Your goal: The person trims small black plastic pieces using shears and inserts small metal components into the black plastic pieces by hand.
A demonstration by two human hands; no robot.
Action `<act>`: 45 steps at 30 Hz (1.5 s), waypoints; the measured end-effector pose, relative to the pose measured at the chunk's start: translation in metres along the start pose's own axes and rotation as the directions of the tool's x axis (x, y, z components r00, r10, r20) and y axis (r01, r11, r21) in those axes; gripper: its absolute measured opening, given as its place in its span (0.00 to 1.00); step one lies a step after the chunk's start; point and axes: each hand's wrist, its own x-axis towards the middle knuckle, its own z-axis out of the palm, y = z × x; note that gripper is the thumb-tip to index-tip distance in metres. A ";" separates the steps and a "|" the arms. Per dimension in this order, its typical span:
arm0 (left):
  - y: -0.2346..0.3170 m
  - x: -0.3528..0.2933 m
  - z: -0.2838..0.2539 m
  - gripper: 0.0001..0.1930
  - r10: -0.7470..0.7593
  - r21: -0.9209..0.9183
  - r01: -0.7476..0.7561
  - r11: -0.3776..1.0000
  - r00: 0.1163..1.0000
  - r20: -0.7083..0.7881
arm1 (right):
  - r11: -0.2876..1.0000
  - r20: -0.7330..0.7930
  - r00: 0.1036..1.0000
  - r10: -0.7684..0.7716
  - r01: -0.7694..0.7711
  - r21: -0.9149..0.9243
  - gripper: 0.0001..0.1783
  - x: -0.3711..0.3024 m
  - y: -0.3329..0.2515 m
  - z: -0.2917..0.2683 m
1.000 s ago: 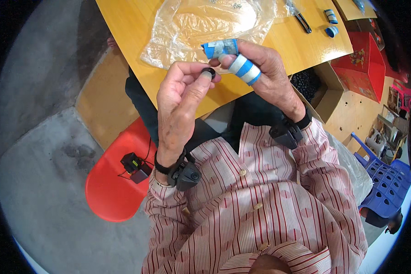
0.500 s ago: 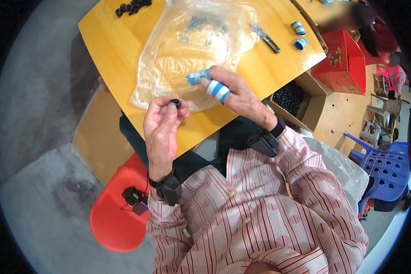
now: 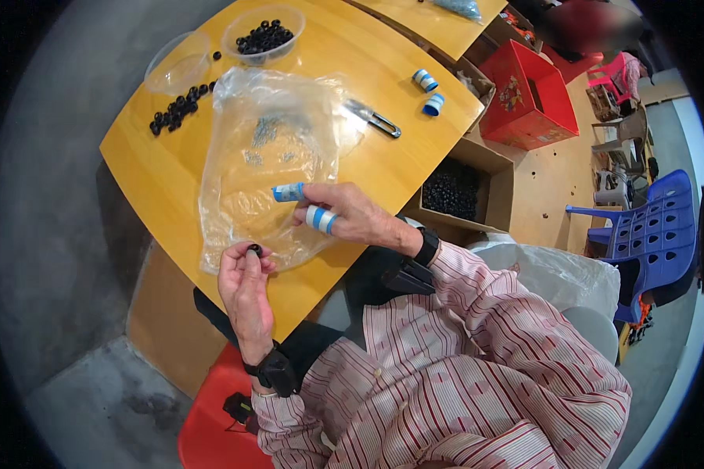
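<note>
Your left hand (image 3: 246,285) grasps a small black piece (image 3: 255,249) between thumb and fingertips, at the near edge of the clear plastic bag (image 3: 231,195) that lies on the bench (image 3: 395,166); your right hand (image 3: 352,215) is half curled over the bag's near right part, with one blue-and-white wrap (image 3: 288,192) on the outstretched finger and another wrap (image 3: 321,219) on the thumb, and whether it pinches anything cannot be told; for the work in hand, my judgement is that you do best to hold the black piece lightly by its rim, so that its upper face stays free, and to bring the wrapped finger to it squarely, above the bag, where a dropped bit would be easy to find; a slack fold could scatter the small grey bits (image 3: 267,130) on the middle of the bag, so let your wrists ride clear of the film; what is hard to make out is the gap between your right finger and thumb, the underside of the black piece behind your left fingertips, and whether the grey bits lie on the bag or inside it, as glare and creases blur them.
</note>
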 end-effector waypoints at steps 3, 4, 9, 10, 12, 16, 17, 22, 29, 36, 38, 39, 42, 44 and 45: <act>-0.001 0.002 -0.002 0.09 0.003 0.034 -0.001 0.999 0.999 -0.033 | 0.989 -0.009 0.999 -0.039 0.040 0.141 0.21 -0.001 0.001 0.002; -0.004 0.008 -0.004 0.09 0.004 0.041 -0.003 0.999 1.000 -0.030 | 0.993 -0.013 0.998 -0.066 0.067 0.101 0.22 0.001 0.005 0.000; 0.004 0.015 0.000 0.10 0.041 0.026 -0.040 0.999 0.998 -0.049 | 0.957 -0.061 0.995 -0.076 0.090 0.275 0.22 0.004 -0.003 -0.026; 0.005 0.016 0.002 0.10 0.033 0.039 -0.030 0.999 0.996 -0.088 | 0.966 -0.132 0.985 -0.107 0.134 0.220 0.22 0.004 -0.004 -0.029; 0.005 0.019 0.006 0.10 0.033 -0.001 -0.033 0.999 0.998 -0.046 | 0.963 -0.198 0.978 -0.058 0.107 0.246 0.19 0.001 -0.006 -0.036; 0.003 0.021 -0.002 0.11 0.030 -0.030 -0.030 0.999 1.000 0.002 | 0.984 -0.194 0.981 -0.034 0.066 0.166 0.17 -0.001 -0.003 -0.044; 0.003 0.020 -0.004 0.11 0.031 -0.017 -0.031 0.999 0.999 0.008 | 0.986 -0.202 0.979 -0.012 0.044 0.159 0.17 -0.002 -0.001 -0.042; 0.002 0.021 0.003 0.11 0.041 0.007 -0.041 0.999 0.997 0.065 | 0.988 -0.226 0.974 0.034 0.001 0.154 0.17 -0.011 0.005 -0.050; 0.001 0.022 0.013 0.09 0.021 0.173 -0.020 0.985 1.000 -0.005 | 0.994 -0.277 0.960 -0.040 0.066 0.085 0.17 -0.014 -0.002 -0.084; -0.010 0.032 0.022 0.08 0.127 0.536 -0.148 0.831 0.989 0.076 | 0.999 -0.545 0.838 -0.031 0.019 -0.027 0.14 -0.007 0.009 -0.188; -0.012 0.033 0.019 0.07 0.161 0.591 -0.179 0.786 0.983 0.084 | 0.945 -0.555 0.799 -0.233 0.050 -0.323 0.15 0.006 0.019 -0.222; -0.013 0.032 0.019 0.07 0.176 0.637 -0.180 0.750 0.982 0.071 | 0.914 -0.550 0.795 -0.255 0.014 -0.404 0.14 0.014 0.027 -0.243; -0.017 0.031 0.018 0.06 0.213 0.723 -0.184 0.666 0.976 0.053 | 0.784 -0.550 0.799 -0.244 -0.171 -0.596 0.13 0.031 0.037 -0.292; -0.018 0.028 0.019 0.06 0.197 0.731 -0.148 0.666 0.980 0.019 | 0.727 -0.540 0.788 -0.295 -0.182 -0.662 0.13 0.042 0.043 -0.322; -0.020 0.027 0.014 0.06 0.203 0.728 -0.148 0.669 0.979 0.013 | 0.731 -0.540 0.788 -0.296 -0.177 -0.659 0.13 0.052 0.049 -0.332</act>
